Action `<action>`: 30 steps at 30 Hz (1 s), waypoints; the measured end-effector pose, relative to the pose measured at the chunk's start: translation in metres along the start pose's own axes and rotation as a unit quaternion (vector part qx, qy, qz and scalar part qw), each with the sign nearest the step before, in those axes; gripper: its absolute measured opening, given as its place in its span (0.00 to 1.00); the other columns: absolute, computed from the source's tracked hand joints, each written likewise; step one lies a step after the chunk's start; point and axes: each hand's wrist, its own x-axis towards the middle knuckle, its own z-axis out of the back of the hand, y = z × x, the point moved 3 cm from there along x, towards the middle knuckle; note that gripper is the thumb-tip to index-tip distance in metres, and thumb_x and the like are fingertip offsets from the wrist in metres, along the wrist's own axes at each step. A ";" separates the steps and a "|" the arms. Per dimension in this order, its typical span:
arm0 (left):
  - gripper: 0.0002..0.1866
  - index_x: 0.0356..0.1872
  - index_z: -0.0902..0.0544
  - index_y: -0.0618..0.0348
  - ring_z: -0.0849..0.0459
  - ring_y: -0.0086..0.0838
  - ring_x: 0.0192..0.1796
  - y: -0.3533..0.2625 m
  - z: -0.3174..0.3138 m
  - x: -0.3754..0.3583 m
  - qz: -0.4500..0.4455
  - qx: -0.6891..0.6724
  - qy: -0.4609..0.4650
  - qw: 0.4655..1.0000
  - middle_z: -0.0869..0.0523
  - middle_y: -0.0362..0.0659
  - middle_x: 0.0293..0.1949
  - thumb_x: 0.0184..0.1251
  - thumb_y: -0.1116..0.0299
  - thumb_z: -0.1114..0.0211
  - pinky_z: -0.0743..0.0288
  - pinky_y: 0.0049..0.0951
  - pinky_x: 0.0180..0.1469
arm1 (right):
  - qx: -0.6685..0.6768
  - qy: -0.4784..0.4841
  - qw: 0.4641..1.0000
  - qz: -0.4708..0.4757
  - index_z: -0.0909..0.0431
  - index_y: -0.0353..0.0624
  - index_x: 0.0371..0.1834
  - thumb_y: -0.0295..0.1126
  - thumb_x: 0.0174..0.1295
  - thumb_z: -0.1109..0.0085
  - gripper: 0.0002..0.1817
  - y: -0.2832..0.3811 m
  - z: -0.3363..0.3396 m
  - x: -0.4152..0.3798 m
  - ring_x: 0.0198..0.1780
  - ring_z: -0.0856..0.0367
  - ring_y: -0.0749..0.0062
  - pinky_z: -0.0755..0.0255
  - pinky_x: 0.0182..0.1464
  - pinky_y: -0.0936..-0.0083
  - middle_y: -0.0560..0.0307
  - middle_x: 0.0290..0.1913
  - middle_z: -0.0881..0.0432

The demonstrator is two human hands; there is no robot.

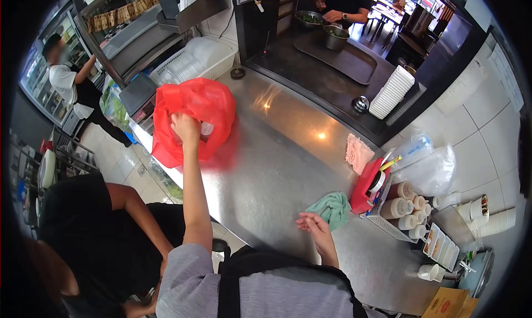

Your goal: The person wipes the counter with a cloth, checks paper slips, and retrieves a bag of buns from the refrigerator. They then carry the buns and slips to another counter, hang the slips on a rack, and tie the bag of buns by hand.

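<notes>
A red plastic bag (pixel 219 99) stands open on the steel counter (pixel 266 168), near its left end. My left hand (pixel 186 127) reaches into the mouth of the bag. Its fingers are hidden inside, so what they hold cannot be seen. Something whitish shows within the bag beside the hand. My right hand (pixel 316 225) is above the counter next to a crumpled green cloth (pixel 332 208), with its fingers partly spread and nothing in them.
Clear containers fill a white basket (pixel 221 60) behind the bag. Rightward are a pink cloth (pixel 359 153), a red holder (pixel 364 190) and sauce bottles (pixel 396 208). A person in black (pixel 83 240) stands close at left; others are at the hatch and fridge.
</notes>
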 end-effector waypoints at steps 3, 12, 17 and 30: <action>0.11 0.35 0.19 0.62 0.19 0.47 0.41 0.028 -0.067 -0.018 -0.116 0.084 0.116 0.983 0.17 0.51 0.35 0.53 0.68 0.38 0.27 0.45 0.43 | -0.001 0.003 1.000 0.003 0.26 0.38 0.53 0.32 0.70 0.56 0.14 0.004 -0.006 0.013 0.43 0.22 0.74 0.30 0.50 0.77 0.55 0.42 0.20; 0.10 0.34 0.19 0.62 0.19 0.45 0.38 0.021 -0.090 -0.029 -0.112 0.055 0.065 0.990 0.18 0.49 0.33 0.51 0.69 0.37 0.27 0.43 0.40 | -0.035 0.040 0.998 0.020 0.26 0.38 0.53 0.33 0.70 0.54 0.15 0.006 0.002 0.015 0.44 0.22 0.75 0.30 0.50 0.78 0.56 0.43 0.20; 0.10 0.34 0.20 0.62 0.19 0.44 0.36 0.019 -0.075 -0.021 -0.091 0.020 0.052 0.994 0.18 0.49 0.32 0.50 0.70 0.36 0.27 0.42 0.39 | -0.021 0.044 0.999 0.025 0.27 0.39 0.54 0.34 0.70 0.53 0.15 0.001 0.013 0.013 0.44 0.23 0.76 0.30 0.51 0.78 0.57 0.43 0.20; 0.10 0.33 0.20 0.61 0.20 0.41 0.31 0.018 0.139 -0.016 -0.015 -0.128 0.064 0.990 0.19 0.47 0.28 0.47 0.71 0.35 0.27 0.39 0.35 | 0.011 0.091 0.994 0.054 0.27 0.38 0.55 0.34 0.70 0.53 0.16 -0.003 0.006 -0.002 0.44 0.24 0.78 0.31 0.51 0.79 0.59 0.42 0.21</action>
